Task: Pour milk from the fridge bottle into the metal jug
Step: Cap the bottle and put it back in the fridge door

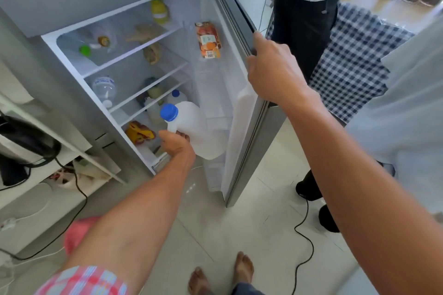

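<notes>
A white plastic milk bottle (200, 130) with a blue cap is tilted at the fridge's lower door side. My left hand (177, 145) grips it by the handle, just in front of the bottom shelf. My right hand (273, 68) is wrapped around the outer edge of the open fridge door (242, 112). A second blue-capped bottle (177, 96) stands behind the first. No metal jug is in view.
The fridge shelves hold a water bottle (104, 88), a juice carton (208, 40) in the door rack and other food. Another person (309, 19) stands behind the door. A kettle (22, 141) sits on a white shelf at left. A black cable (304, 235) runs across the tiled floor.
</notes>
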A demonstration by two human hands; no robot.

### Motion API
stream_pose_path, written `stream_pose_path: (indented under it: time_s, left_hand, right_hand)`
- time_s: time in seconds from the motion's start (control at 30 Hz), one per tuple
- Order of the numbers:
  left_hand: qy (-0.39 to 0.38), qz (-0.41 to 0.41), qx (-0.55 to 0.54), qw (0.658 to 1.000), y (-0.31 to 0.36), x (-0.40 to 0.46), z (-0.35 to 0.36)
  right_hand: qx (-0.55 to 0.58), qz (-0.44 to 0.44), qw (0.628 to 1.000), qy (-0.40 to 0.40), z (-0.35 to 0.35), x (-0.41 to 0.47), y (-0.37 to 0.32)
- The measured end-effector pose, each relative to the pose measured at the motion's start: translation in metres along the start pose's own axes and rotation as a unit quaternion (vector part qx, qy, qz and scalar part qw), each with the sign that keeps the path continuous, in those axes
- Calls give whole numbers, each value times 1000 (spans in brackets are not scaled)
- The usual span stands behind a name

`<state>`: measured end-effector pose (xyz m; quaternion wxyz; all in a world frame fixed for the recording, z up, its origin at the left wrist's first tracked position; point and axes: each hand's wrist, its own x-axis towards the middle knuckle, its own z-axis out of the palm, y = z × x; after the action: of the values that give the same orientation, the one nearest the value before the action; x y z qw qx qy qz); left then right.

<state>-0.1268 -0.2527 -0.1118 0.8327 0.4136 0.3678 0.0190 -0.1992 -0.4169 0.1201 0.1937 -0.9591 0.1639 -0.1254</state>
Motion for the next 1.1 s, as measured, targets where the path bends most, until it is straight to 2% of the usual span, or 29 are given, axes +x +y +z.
stream_pose_path:
  time_s: [0.27, 0.53, 0.63, 0.7, 0.77, 0.93, 1.1]
  left_hand:
    - [-18, 7, 61, 998, -38, 8, 17]
    - [-102, 52, 222, 968, -60, -8, 15]
    - [-144, 59, 307, 939, -61, -5, 14]
    - [-201, 71, 406, 889, -64, 1, 10]
    - [-230, 77, 457, 856, -59, 3, 4]
    - [-305, 127, 458, 825, -29, 1, -3]
    - [-303, 193, 400, 843, 15, -30, 3]
  right_hand:
    - [-51, -31, 998, 34, -2, 1, 13]
    - [-45, -36, 997, 44, 0, 3, 16]
    - [-39, -35, 998, 42, 1, 3, 16]
    - [-41, -30, 998, 40, 1, 3, 14]
    - [-44, -24, 998, 37, 1, 3, 13]
    - [-34, -15, 999, 31, -4, -3, 8]
    - [-43, -15, 998, 33, -5, -9, 2]
